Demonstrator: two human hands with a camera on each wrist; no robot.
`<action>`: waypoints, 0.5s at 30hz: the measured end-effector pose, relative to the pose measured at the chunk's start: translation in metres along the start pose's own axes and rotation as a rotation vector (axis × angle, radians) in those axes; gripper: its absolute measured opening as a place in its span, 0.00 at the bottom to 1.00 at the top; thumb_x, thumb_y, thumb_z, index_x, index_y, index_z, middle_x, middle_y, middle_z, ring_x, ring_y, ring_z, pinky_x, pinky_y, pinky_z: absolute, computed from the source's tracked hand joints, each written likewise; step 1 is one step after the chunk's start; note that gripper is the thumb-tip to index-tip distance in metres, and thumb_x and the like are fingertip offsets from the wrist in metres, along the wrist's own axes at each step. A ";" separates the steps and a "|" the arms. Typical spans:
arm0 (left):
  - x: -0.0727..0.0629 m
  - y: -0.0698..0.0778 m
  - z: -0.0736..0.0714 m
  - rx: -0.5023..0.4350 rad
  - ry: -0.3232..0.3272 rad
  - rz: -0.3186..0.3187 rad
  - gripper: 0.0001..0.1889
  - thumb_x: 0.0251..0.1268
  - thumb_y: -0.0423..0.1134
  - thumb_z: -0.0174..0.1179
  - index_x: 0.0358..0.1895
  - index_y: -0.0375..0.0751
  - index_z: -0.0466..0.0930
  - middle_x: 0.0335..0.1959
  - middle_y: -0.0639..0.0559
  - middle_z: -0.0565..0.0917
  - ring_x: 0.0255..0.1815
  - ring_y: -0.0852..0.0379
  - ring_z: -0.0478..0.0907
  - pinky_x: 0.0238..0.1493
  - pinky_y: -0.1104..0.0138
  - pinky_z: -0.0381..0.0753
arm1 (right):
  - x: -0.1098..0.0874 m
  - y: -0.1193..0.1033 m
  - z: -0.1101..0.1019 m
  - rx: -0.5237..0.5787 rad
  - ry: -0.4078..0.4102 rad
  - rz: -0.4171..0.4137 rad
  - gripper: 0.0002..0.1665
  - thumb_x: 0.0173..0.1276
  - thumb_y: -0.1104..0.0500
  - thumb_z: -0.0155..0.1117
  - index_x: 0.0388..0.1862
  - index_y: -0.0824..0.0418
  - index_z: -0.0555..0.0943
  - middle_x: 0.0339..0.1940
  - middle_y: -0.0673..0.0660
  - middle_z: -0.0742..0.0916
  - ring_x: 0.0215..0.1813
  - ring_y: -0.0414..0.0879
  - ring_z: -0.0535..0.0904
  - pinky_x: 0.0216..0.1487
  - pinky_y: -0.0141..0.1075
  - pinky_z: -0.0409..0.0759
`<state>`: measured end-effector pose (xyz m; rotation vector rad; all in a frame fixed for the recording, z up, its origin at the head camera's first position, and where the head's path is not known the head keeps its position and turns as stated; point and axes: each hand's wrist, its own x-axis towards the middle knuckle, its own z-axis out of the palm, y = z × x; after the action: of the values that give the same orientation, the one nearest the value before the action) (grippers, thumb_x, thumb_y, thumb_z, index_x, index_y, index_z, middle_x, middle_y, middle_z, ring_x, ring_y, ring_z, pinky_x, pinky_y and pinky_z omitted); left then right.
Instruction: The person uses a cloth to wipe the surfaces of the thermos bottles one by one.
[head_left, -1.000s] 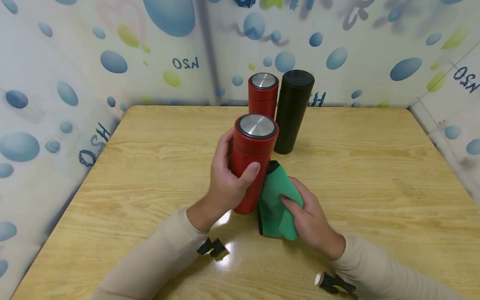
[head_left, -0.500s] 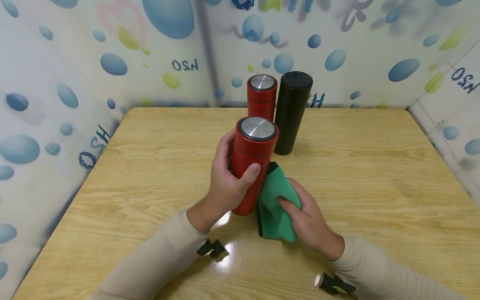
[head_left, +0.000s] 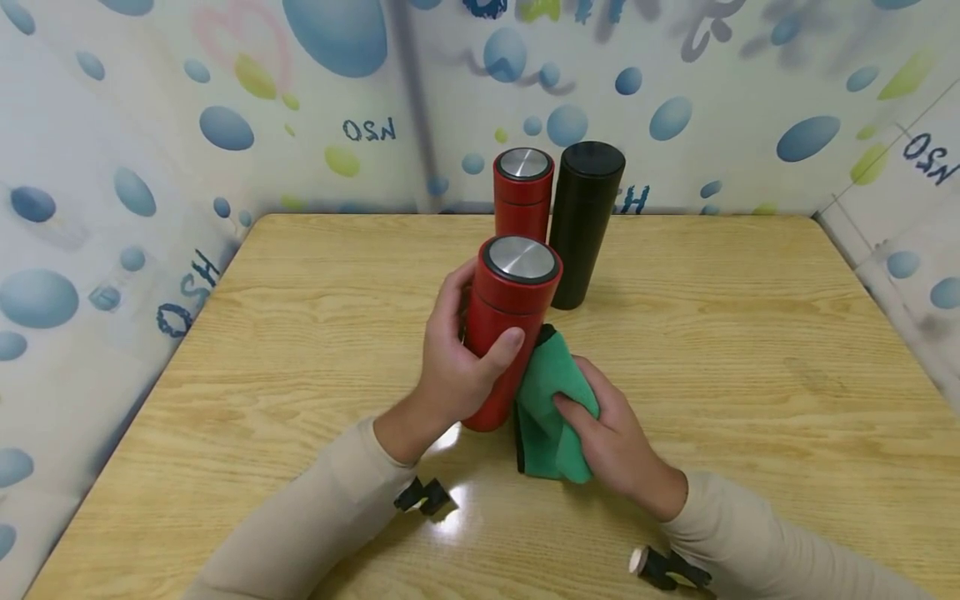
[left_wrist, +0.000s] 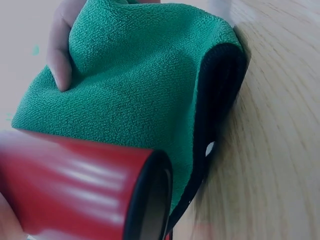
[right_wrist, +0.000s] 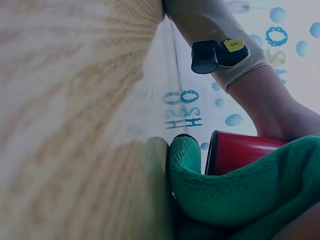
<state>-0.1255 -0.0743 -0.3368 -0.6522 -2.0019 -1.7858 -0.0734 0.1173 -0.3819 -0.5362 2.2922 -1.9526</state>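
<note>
My left hand (head_left: 461, 371) grips a red thermos (head_left: 510, 308) with a silver-topped lid, thumb across its front. The thermos is tilted, and its black-ringed base shows in the left wrist view. In my right hand (head_left: 618, 433) is a folded green cloth (head_left: 551, 408) with black edging, pinched between thumb and fingers. The cloth lies against the right side of the thermos, low on its body. In the left wrist view the green cloth (left_wrist: 135, 75) spreads right beside the red body (left_wrist: 75, 185).
Behind the held thermos stand a second red thermos (head_left: 522, 192) and a tall black thermos (head_left: 588, 221), side by side. The wooden table (head_left: 315, 283) meets a patterned wall covering (head_left: 247, 175) at its back edge. Black camera mounts sit on both wrists.
The top of the held thermos has tipped slightly to the right. My right hand and the cloth have shifted a little left; the standing thermoses stay in place.
</note>
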 end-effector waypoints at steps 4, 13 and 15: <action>0.000 -0.001 0.000 0.020 -0.004 -0.005 0.48 0.60 0.72 0.56 0.70 0.34 0.62 0.58 0.42 0.78 0.57 0.52 0.78 0.55 0.56 0.83 | 0.001 0.001 0.000 0.001 -0.007 0.010 0.22 0.77 0.66 0.51 0.68 0.60 0.71 0.56 0.59 0.81 0.53 0.40 0.79 0.55 0.31 0.80; -0.001 -0.004 0.000 0.027 -0.019 -0.016 0.47 0.60 0.71 0.56 0.71 0.36 0.62 0.58 0.44 0.78 0.57 0.53 0.77 0.55 0.55 0.84 | 0.002 0.003 0.000 0.003 -0.030 0.023 0.23 0.77 0.65 0.51 0.69 0.59 0.69 0.57 0.59 0.81 0.53 0.41 0.79 0.55 0.33 0.80; -0.001 -0.004 0.000 0.028 -0.021 -0.018 0.47 0.60 0.71 0.56 0.71 0.36 0.62 0.58 0.43 0.78 0.57 0.53 0.77 0.55 0.55 0.84 | 0.002 0.003 0.000 0.001 -0.032 0.026 0.23 0.77 0.65 0.51 0.69 0.60 0.69 0.57 0.59 0.81 0.53 0.42 0.79 0.55 0.33 0.81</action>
<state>-0.1272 -0.0747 -0.3405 -0.6489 -2.0494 -1.7648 -0.0759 0.1174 -0.3843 -0.5310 2.2673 -1.9191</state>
